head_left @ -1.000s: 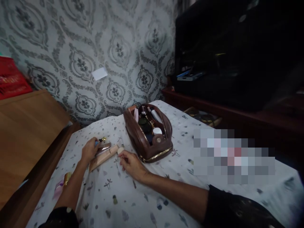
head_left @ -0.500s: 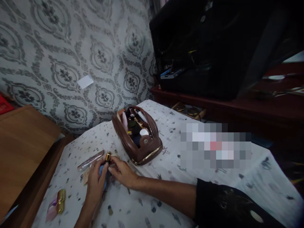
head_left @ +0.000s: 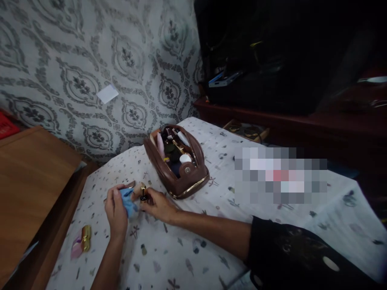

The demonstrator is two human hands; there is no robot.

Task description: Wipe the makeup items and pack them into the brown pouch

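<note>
Currently, your left hand (head_left: 116, 207) grips a blue item (head_left: 128, 202) while your right hand (head_left: 160, 207) pinches a gold-and-black piece (head_left: 143, 194), near the table (head_left: 172, 245)'s left edge. Toward its far corner, your open brown bag (head_left: 193, 182) holds a round white item (head_left: 185, 158) and a pink one (head_left: 160, 145).

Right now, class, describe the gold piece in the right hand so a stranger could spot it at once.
On the white patterned cloth, find the open brown bag. Left of its near end, the right hand holds the gold piece. Unlike the gold tube lying farther left beside the pink thing, this one is upright and dark below.
</note>
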